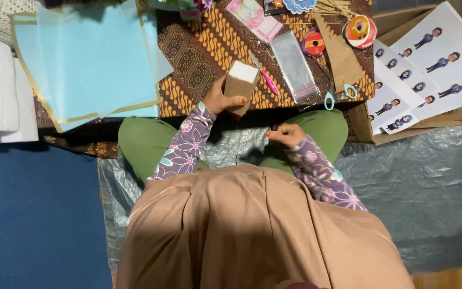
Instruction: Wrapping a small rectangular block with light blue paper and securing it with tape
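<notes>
Brown batik cloth (209,43) covers work surface; pale blue paper sheets (86,59) lie on its left part. We note printed figure sheets (429,59) at right edge. Clear plastic bag (295,64) lies right of centre, pink cutter (267,81) beside it. Left hand (221,99) grasps small cardboard box (241,83), upright at cloth's near edge. Right hand (287,134) over lap, fingers pinched; held item, possibly thread, too small to tell.
</notes>
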